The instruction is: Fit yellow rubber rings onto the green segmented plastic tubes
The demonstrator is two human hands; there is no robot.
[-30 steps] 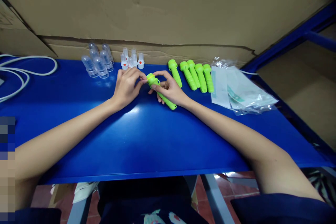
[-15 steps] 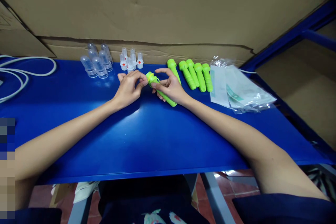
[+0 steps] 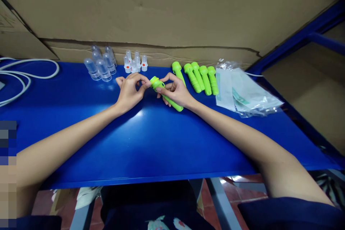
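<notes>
My right hand [image 3: 178, 91] is closed around a bright green plastic flashlight body [image 3: 174, 104], holding it tilted with its wide head up and to the left. A thin yellow ring [image 3: 153, 79] sits around the head. My left hand [image 3: 130, 90] pinches at this ring with thumb and forefinger, its other fingers curled. How far the ring is seated is too small to tell. Just behind my right hand lies another green flashlight body [image 3: 176, 67], partly covered by the fingers. Several more green bodies [image 3: 205, 81] lie side by side to the right.
Several clear plastic covers [image 3: 103, 70] stand at the back left, beside small white-based clear capsules [image 3: 134, 65]. Clear plastic bags with printed sheets [image 3: 252, 91] lie at right. A pale cable [image 3: 55, 70] coils at left. Cardboard [image 3: 151, 10] walls the back of the blue table [image 3: 151, 151].
Both hands stay at the flashlight body's head with almost the same grip. My left fingers have shifted slightly at the yellow ring. The whole view has moved a little.
</notes>
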